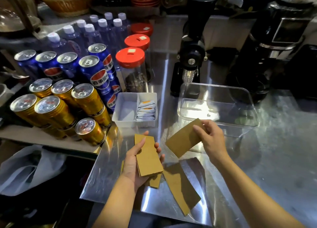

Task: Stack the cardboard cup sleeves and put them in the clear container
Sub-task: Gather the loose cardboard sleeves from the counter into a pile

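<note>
My left hand (135, 166) grips a small stack of flat brown cardboard cup sleeves (148, 156) above the steel counter. My right hand (210, 138) pinches a single sleeve (184, 139) by its far corner, held tilted in the air to the right of the stack. Two more sleeves lie on the counter: a long one (182, 186) below my hands and a smaller one (154, 182) partly hidden under the stack. The clear container (247, 114) stands with nothing in it just beyond my right hand.
A white divided tray (123, 111) with sachets sits left of the container. Gold and blue cans (56, 107), water bottles and red-lidded jars (131, 58) crowd the left. A black grinder (190, 52) and a coffee machine (283, 44) stand behind the container.
</note>
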`<action>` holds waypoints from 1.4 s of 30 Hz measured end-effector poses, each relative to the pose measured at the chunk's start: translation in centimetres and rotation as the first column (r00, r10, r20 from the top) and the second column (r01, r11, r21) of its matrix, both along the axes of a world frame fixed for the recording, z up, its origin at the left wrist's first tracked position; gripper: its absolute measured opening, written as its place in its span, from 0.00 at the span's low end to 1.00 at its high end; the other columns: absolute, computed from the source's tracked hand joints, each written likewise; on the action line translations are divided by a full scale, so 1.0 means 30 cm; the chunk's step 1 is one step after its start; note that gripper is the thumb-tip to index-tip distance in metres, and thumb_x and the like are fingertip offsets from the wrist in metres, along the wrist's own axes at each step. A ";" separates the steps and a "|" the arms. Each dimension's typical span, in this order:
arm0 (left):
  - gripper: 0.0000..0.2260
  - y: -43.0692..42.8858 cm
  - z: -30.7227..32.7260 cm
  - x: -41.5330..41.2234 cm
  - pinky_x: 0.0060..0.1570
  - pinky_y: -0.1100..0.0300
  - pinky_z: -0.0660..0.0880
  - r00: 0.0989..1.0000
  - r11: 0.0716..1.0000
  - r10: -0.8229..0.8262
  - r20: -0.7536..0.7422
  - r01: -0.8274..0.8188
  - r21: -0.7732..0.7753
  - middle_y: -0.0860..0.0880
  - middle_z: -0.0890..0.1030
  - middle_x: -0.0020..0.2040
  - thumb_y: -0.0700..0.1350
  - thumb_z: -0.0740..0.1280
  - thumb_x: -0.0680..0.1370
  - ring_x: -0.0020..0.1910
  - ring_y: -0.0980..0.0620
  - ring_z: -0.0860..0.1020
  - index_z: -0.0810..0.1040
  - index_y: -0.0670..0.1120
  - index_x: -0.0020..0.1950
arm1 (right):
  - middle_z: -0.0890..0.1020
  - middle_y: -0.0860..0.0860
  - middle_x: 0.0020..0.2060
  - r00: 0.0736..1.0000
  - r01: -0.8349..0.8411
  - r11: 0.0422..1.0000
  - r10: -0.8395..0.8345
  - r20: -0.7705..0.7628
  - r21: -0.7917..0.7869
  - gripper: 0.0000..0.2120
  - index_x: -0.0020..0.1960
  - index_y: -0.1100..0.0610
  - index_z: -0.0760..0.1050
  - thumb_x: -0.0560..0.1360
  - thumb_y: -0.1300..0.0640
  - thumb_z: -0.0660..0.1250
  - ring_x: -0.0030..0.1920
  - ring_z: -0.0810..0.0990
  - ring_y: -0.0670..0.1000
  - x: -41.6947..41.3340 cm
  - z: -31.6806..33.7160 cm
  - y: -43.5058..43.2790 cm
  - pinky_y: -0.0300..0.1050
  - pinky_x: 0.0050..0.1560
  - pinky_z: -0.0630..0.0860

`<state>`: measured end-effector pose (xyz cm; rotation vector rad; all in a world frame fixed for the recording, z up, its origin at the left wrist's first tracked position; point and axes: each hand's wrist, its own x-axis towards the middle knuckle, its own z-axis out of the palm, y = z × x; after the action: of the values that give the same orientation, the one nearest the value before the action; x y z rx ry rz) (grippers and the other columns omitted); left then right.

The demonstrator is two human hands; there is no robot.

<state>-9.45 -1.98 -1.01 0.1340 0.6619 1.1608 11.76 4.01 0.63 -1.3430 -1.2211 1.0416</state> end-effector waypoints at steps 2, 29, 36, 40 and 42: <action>0.24 0.020 0.003 0.032 0.43 0.49 0.78 0.999 0.999 -0.054 -0.001 0.054 -0.005 0.43 0.79 0.41 0.49 0.76 0.63 0.40 0.47 0.79 0.78 0.53 0.59 | 0.81 0.49 0.37 0.982 -0.057 0.998 0.053 -0.181 -0.020 0.06 0.40 0.48 0.79 0.70 0.59 0.70 0.37 0.77 0.44 0.035 0.057 -0.010 0.32 0.33 0.73; 0.26 0.030 0.033 -0.016 0.36 0.56 0.79 0.987 0.999 0.036 0.156 -0.038 0.015 0.41 0.79 0.46 0.48 0.80 0.57 0.38 0.49 0.79 0.78 0.49 0.52 | 0.72 0.51 0.59 0.347 -0.647 0.634 0.739 0.577 -0.423 0.32 0.63 0.52 0.68 0.62 0.48 0.76 0.59 0.67 0.50 -0.064 -0.042 -0.111 0.41 0.58 0.64; 0.13 0.019 0.021 -0.031 0.36 0.56 0.79 0.990 0.992 0.100 0.099 -0.091 -0.091 0.42 0.78 0.47 0.54 0.69 0.69 0.39 0.49 0.79 0.77 0.49 0.49 | 0.68 0.56 0.54 -0.036 -0.585 0.621 0.623 0.781 -0.522 0.33 0.55 0.57 0.65 0.57 0.46 0.77 0.55 0.65 0.55 -0.097 -0.089 -0.117 0.52 0.56 0.60; 0.14 0.024 0.008 -0.012 0.37 0.55 0.79 0.995 0.990 0.053 0.089 -0.040 -0.137 0.42 0.79 0.48 0.54 0.69 0.69 0.39 0.48 0.79 0.77 0.49 0.50 | 0.71 0.52 0.49 0.315 -0.549 0.685 0.700 0.641 -0.479 0.19 0.48 0.55 0.67 0.65 0.52 0.73 0.50 0.69 0.54 -0.044 -0.081 -0.104 0.47 0.49 0.68; 0.14 0.029 0.006 0.001 0.38 0.54 0.79 0.997 0.991 0.022 0.073 -0.012 -0.133 0.41 0.80 0.48 0.54 0.70 0.69 0.40 0.47 0.79 0.77 0.49 0.51 | 0.73 0.46 0.39 0.535 -0.512 0.742 0.669 0.516 -0.432 0.12 0.43 0.50 0.65 0.69 0.57 0.70 0.43 0.71 0.51 0.003 -0.056 -0.094 0.37 0.38 0.68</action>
<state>-9.43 -1.10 -0.84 -0.0273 0.6733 1.1296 11.84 1.20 -1.04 -1.5683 -2.2794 1.2547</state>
